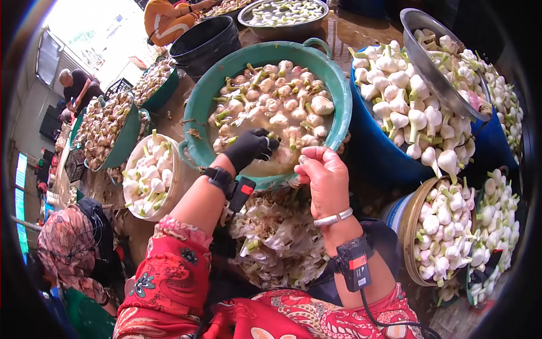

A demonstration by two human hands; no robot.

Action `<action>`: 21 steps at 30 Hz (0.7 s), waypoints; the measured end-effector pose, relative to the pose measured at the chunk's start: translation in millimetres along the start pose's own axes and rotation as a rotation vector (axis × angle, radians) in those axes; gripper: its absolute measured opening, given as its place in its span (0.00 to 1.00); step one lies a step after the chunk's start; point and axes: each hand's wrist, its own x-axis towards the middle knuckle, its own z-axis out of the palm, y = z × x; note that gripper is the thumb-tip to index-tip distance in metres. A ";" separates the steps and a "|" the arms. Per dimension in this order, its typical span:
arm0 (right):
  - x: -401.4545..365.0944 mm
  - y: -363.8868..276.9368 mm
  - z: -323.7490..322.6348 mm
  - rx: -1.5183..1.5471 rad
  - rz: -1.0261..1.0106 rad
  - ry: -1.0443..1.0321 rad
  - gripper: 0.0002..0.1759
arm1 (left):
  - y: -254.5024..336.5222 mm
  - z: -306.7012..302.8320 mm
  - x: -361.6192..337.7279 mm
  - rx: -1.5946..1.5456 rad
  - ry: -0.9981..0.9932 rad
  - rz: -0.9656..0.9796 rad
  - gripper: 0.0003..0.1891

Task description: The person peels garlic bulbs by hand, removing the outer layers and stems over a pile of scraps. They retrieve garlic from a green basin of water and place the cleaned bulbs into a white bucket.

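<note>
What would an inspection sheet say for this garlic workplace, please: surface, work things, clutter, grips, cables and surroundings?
Surface: wet brown table, mostly covered by containers.
Job's things: green basin holding garlic bulbs in cloudy water.
Clutter: heap of garlic skins under the hands; basket of white garlic; heaped blue tub; metal bowl.
Grips: left hand, in a black glove, and bare right hand, both curled, meet over the basin's near rim; what they hold is not clear.
Cables: black cable runs from the wrist device.
Surroundings: a person bends over more basins at far left.
</note>
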 end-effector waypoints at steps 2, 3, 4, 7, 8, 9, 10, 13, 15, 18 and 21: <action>1.5 12.4 3.1 -0.253 -0.195 -0.103 0.25 | 21.7 7.3 -51.0 -0.142 0.023 0.120 0.11; 1.3 20.5 3.9 -0.520 -0.392 -0.162 0.33 | 23.4 9.2 -74.5 -0.192 0.005 0.178 0.11; 0.4 29.4 7.8 -0.503 -0.425 -0.230 0.35 | 26.4 14.7 -96.7 -0.266 0.011 0.157 0.12; -11.7 40.3 21.3 -0.187 -0.163 -0.421 0.37 | 21.6 31.6 -143.6 -0.468 0.057 0.153 0.11; -14.6 42.4 23.3 -0.223 -0.234 -0.425 0.36 | 16.3 25.6 -148.3 -0.314 0.070 0.248 0.13; -16.7 44.0 25.2 -0.258 -0.306 -0.427 0.35 | 11.6 24.8 -151.8 -0.324 0.076 0.250 0.13; -18.3 45.1 27.2 -0.087 -0.170 -0.481 0.34 | 7.8 26.6 -154.8 -0.315 0.103 0.295 0.14; -23.4 40.0 31.0 -0.173 -0.086 -0.484 0.32 | -7.1 18.4 -154.7 0.263 0.194 0.641 0.15; -20.8 48.6 30.1 -0.099 -0.060 -0.454 0.28 | -10.0 21.3 -154.3 -0.457 0.110 0.244 0.14; -14.7 50.7 27.3 0.279 0.259 -0.406 0.23 | -10.2 20.5 -155.0 -0.450 0.108 0.261 0.13; -11.4 54.3 25.1 0.261 0.250 -0.442 0.24 | -7.0 20.8 -157.4 -0.430 0.130 0.267 0.13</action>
